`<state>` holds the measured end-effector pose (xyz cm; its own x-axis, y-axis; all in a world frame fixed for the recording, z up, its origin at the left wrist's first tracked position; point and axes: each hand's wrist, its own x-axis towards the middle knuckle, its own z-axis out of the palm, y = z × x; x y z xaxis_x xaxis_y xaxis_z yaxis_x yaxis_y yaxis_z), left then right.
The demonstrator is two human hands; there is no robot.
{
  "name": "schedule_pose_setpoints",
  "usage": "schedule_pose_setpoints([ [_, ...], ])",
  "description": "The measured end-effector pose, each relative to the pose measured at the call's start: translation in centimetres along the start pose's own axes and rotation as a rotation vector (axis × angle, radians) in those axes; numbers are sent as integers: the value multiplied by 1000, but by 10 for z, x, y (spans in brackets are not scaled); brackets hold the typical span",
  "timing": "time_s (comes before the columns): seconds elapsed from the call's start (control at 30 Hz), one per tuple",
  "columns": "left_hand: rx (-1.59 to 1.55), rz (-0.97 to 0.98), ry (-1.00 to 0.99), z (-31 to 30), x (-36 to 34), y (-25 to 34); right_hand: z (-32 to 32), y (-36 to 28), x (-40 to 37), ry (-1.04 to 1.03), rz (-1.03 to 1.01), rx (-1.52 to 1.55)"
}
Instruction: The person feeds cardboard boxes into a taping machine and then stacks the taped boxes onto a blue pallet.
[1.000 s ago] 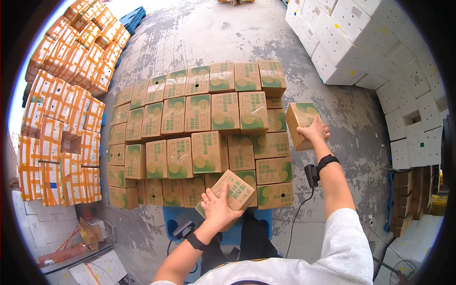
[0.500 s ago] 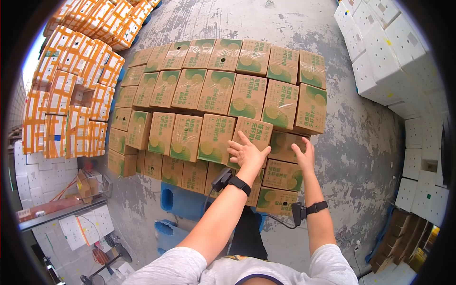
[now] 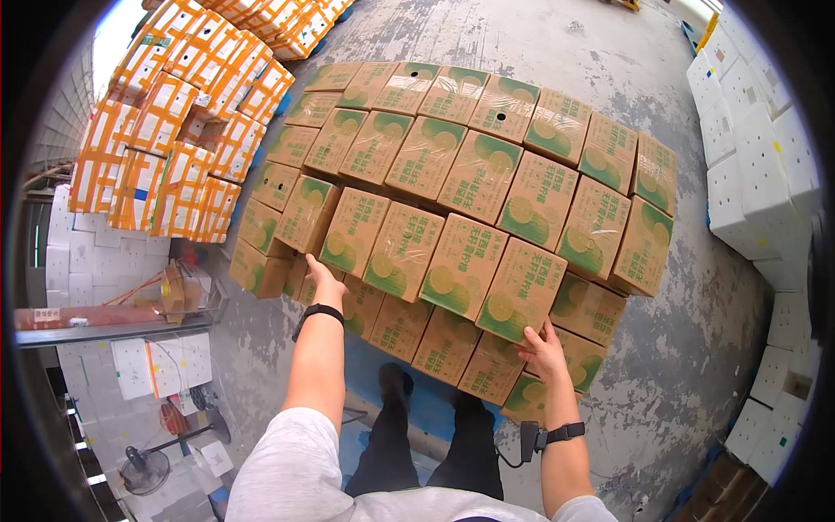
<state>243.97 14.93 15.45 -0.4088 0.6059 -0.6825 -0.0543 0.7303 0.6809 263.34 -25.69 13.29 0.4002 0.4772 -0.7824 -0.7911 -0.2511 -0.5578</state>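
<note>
Brown cardboard cartons with green print stand in tight rows before me. My left hand (image 3: 325,282) is by the near-left carton (image 3: 308,214), one finger stretched to its lower front edge and the others partly hidden. At the right end of the nearest upper row, my right hand (image 3: 546,353) rests with fingers apart against the lower right corner of another carton (image 3: 524,291). Between my hands, several cartons, such as this middle one (image 3: 403,248), stand side by side. A lower layer (image 3: 445,346) shows beneath them. Both hands are open.
A blue pallet (image 3: 357,370) lies under the stack, with my feet beside it. White boxes with orange tape (image 3: 165,113) are piled at left, white foam boxes (image 3: 748,157) at right. A fan (image 3: 143,470) stands at lower left. Scuffed concrete floor (image 3: 648,374) surrounds the stack.
My left hand has moved left from the right end of the near row to its left end. My right hand has come down to the end carton's corner. The view has turned and shifted.
</note>
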Motion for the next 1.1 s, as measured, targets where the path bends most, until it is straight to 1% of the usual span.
schedule_pose_setpoints([
  [0.03,-6,-4,3,-2,5,9,-1,-1,-1,-24,11,23],
  [0.1,-93,113,-64,-4,20,27,0,-3,-3,-46,27,48],
  [0.13,-94,110,-67,-1,34,36,-2,-2,-1,-43,24,46],
  [0.17,-160,98,-272,2,58,42,-6,-1,2,-63,42,55],
  [0.2,-225,83,-476,5,64,48,-9,0,3,-81,62,63],
  [0.23,-199,140,-518,7,70,48,-10,3,2,-72,20,66],
  [0.27,-189,129,-517,5,70,47,-9,2,-2,-29,30,-7],
  [0.33,-176,51,-471,13,68,51,-1,6,-4,94,25,-75],
  [0.37,-198,-26,-570,8,42,57,9,2,-8,111,21,-69],
  [0.4,-186,-40,-579,4,41,52,21,-8,-13,212,-41,-76],
  [0.43,-63,-119,-588,2,43,50,32,-15,-14,312,-110,-82],
  [0.47,62,-197,-597,2,46,48,38,-15,-9,333,-114,-75],
  [0.5,69,-211,-607,1,57,39,41,-13,-3,304,-153,-39],
  [0.57,-76,-365,-912,0,78,19,47,-11,-2,275,-189,-2],
  [0.6,-74,-377,-922,2,69,24,52,-9,-2,290,-194,-4],
  [0.67,-53,-165,-678,-1,52,37,60,-1,-6,239,-168,-19],
  [0.7,-129,-174,-684,-2,56,40,60,6,-2,251,-164,-25],
  [0.73,-128,-186,-682,-2,61,34,58,15,8,220,-229,-12],
  [0.77,-152,-135,-679,-2,60,31,64,14,10,186,-297,2],
  [0.8,-177,-78,-676,-2,59,30,69,12,9,189,-297,0],
  [0.83,-61,-87,-525,-2,52,20,75,11,9,260,-343,70],
  [0.87,43,-238,-644,-4,57,10,87,10,8,331,-389,142],
  [0.9,82,-312,-674,-3,47,5,94,17,8,328,-390,141],
  [0.93,117,-386,-702,-2,34,-2,97,30,8,587,-372,242],
  [0.97,-11,-411,-893,1,23,-5,101,43,8,841,-353,337],
  [1.0,-148,-428,-1083,5,15,-3,112,59,6,917,-288,115],
  [1.03,-245,-497,-1081,6,10,0,112,99,23,896,-475,-134],
  [1.07,-274,-489,-1067,2,14,-5,138,108,16,709,-470,-280],
  [1.1,-266,-460,-1052,-3,26,-14,158,114,16,474,-477,-632],
])
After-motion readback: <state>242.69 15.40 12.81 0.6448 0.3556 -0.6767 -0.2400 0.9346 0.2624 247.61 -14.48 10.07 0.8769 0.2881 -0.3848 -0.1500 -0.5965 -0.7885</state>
